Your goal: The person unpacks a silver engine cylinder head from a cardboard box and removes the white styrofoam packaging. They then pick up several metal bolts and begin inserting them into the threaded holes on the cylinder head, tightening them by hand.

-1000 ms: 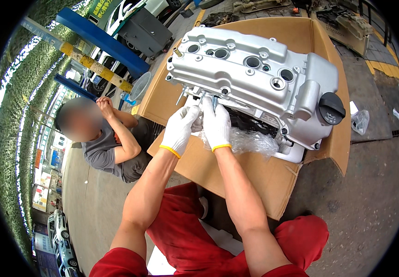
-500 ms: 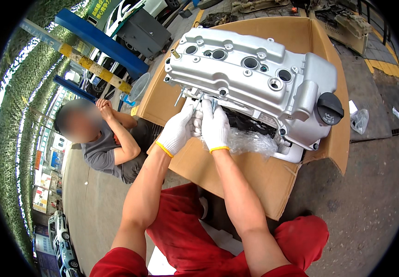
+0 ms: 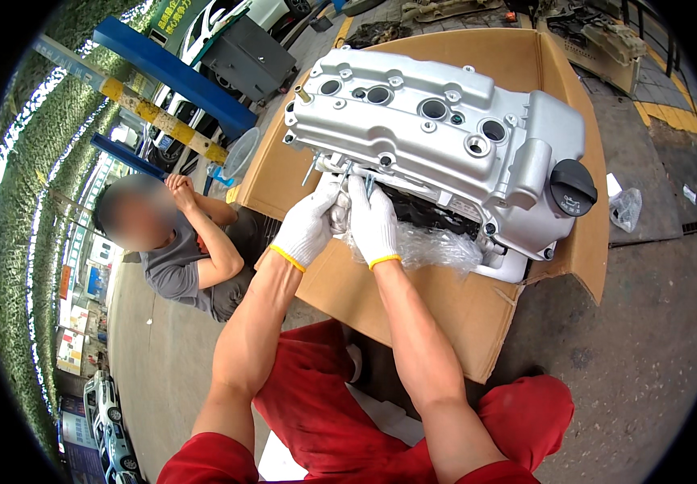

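Observation:
A silver engine (image 3: 413,121) with a ribbed top cover fills the middle of the view, with a black oil filler cap (image 3: 573,188) at its right end. Both my hands wear white knitted gloves with yellow cuffs and meet at the engine's near side. My left hand (image 3: 310,222) has its fingers curled in beside thin metal studs; whatever is in them is hidden. My right hand (image 3: 374,219) is closed next to a short metal stud (image 3: 369,186), its fingertips partly out of sight. Crumpled clear plastic wrap (image 3: 437,248) lies just right of my right hand.
An opened cardboard box (image 3: 437,323) surrounds the engine, one flap spread towards me. A person in a grey shirt (image 3: 175,274) crouches at the left, hands clasped. Behind stand a grey cabinet (image 3: 250,58) and a blue post (image 3: 179,77). A plastic bag (image 3: 625,210) lies on the floor at right.
The view has shifted very slightly, so the engine sits a little further left. Both hands stay at the same spot by the studs, with only small finger movement.

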Demonstrator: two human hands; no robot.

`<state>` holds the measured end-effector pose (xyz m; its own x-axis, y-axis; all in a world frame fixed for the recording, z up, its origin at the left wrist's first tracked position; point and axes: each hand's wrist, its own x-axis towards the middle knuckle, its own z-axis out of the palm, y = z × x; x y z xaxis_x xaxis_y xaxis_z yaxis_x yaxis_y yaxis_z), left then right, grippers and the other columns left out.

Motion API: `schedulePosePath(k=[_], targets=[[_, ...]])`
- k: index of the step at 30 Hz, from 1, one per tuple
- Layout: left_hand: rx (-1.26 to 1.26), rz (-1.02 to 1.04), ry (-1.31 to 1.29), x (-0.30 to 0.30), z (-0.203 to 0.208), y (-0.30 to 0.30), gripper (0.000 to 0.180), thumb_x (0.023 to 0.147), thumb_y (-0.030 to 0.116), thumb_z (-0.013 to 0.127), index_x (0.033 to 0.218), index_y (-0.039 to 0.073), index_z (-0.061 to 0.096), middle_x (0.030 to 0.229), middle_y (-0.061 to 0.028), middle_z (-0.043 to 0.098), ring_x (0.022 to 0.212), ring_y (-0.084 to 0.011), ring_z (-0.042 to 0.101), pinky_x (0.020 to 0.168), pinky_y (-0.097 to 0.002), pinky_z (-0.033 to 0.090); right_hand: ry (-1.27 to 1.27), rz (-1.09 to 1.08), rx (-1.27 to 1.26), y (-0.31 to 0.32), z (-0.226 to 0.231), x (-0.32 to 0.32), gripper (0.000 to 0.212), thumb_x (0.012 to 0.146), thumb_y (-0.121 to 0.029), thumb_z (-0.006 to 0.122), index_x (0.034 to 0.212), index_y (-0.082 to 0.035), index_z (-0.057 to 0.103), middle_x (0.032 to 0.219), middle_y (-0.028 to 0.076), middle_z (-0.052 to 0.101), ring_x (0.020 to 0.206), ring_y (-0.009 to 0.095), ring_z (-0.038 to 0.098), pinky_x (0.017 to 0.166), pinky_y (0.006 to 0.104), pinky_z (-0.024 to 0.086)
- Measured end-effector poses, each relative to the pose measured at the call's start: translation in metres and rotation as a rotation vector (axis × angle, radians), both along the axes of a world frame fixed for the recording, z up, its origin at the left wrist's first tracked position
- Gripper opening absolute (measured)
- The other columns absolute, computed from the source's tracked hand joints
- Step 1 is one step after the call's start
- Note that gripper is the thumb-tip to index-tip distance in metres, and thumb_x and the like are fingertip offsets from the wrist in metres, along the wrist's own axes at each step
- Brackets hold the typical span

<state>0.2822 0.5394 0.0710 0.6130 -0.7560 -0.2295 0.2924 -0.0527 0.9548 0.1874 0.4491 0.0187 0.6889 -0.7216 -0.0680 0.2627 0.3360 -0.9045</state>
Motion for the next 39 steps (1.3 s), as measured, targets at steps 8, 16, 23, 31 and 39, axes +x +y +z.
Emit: schedulePosePath(k=[8,16,23,31,39], targets=[[0.029,0.023,-0.128,0.004,-0.008,-0.001,0.025,0.111,0.024,0.06,0.098,0.006,0.07,0.081,-0.0009,0.066,0.07,-0.0114,0.058,0.067,-0.0263,0.046,-0.013,-0.071,-0.098,-0.001,-0.008,0.003,0.06,0.107,-0.055,0.054,0.114,0.002,0.073,0.1,0.026,0.074,0.092,0.039,0.07,0.084,0.0455,0.053],[0.303,0.104,-0.825,-0.011,-0.002,-0.001,0.034,0.11,0.031,0.062,0.092,0.003,0.069,0.07,-0.0024,0.062,0.061,-0.0142,0.051,0.061,-0.0285,0.042,-0.023,-0.022,-0.075,-0.001,-0.015,0.007,0.042,0.105,-0.044,0.061,0.115,-0.004,0.072,0.091,0.022,0.072,0.081,0.038,0.069,0.074,0.0467,0.054],[0.48,0.096,-1.74,-0.013,0.002,-0.004,0.029,0.107,0.027,0.062,0.095,0.001,0.066,0.077,-0.0223,0.059,0.064,-0.0347,0.057,0.068,-0.0452,0.049,-0.022,-0.27,-0.594,0.005,-0.046,0.03,0.036,0.094,-0.019,0.069,0.129,-0.013,0.064,0.089,0.019,0.065,0.074,0.039,0.068,0.062,0.0515,0.054],[0.12,-0.035,-0.197,-0.008,-0.004,0.004,0.034,0.114,0.033,0.05,0.1,0.008,0.067,0.074,-0.0001,0.059,0.068,-0.0168,0.058,0.065,-0.0323,0.047,-0.116,0.224,0.255,-0.001,-0.03,0.012,0.051,0.106,-0.051,0.057,0.115,-0.003,0.073,0.102,0.022,0.075,0.092,0.037,0.071,0.083,0.045,0.054],[0.078,-0.142,-0.169,0.001,-0.004,0.0,0.036,0.115,0.034,0.048,0.097,0.007,0.065,0.068,0.0023,0.049,0.061,-0.0112,0.044,0.06,-0.0271,0.038,0.121,0.032,-0.04,-0.008,-0.088,0.028,0.053,0.105,-0.05,0.056,0.114,-0.001,0.074,0.102,0.019,0.072,0.097,0.032,0.065,0.091,0.0434,0.05]])
